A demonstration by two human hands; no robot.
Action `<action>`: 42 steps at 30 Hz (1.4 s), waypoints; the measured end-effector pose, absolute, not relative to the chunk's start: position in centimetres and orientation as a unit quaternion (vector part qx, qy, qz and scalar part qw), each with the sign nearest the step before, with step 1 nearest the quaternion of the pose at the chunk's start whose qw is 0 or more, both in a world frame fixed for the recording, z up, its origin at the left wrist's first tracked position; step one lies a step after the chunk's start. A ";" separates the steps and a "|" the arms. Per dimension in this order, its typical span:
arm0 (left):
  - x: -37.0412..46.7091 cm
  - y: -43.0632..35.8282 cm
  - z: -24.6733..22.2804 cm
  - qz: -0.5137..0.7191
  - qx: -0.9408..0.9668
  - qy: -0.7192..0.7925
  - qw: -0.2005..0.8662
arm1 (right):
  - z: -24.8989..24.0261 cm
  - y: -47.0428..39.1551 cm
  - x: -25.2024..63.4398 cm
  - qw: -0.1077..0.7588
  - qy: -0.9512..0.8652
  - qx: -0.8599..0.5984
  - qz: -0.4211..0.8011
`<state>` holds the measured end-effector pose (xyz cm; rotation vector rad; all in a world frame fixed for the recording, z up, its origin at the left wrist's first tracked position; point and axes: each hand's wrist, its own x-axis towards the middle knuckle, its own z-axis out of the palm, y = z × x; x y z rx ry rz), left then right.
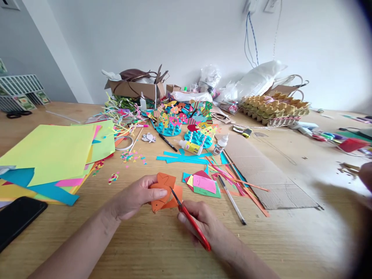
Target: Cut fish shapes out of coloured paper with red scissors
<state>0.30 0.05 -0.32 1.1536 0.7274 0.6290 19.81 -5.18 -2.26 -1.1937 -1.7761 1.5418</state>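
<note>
Orange paper (162, 184) with a fish drawn on it is pinched between the thumb and fingers of my left hand (136, 197). The red-handled scissors (194, 226) are in the grip of my right hand (202, 221), their blades pointing up and left at the paper's right part. A partly cut edge shows beside the blades. Just right of the paper lies a small pile of coloured paper pieces, with a pink one (204, 183) on top bearing a drawing. A pen (232, 200) rests right of that pile.
Coloured sheets (52, 151) and a black phone (21, 217) lie at the left. Paper fish on blue bases (168, 129), glue bottles (221, 144) and paper strips (186, 158) are ahead. Cardboard (267, 174) lies right; another person's blurred hand (366, 176) is at the right edge.
</note>
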 end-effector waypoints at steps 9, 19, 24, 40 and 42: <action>2.7 -1.2 -1.3 0.422 0.468 0.356 0.690 | -2.8 -5.1 18.9 0.306 -0.581 -0.450 0.605; 2.6 -1.4 -0.8 0.418 0.476 0.385 0.671 | -3.3 -5.2 19.1 0.289 -0.605 -0.448 0.591; 2.5 -1.3 -0.7 0.397 0.484 0.384 0.679 | -3.2 -5.2 19.2 0.279 -0.606 -0.452 0.593; 1.9 -0.9 -0.5 0.369 0.504 0.361 0.692 | -2.4 -5.1 19.5 0.269 -0.650 -0.448 0.552; 1.8 -0.9 -0.5 0.367 0.505 0.361 0.692 | -2.3 -5.0 19.5 0.264 -0.659 -0.449 0.543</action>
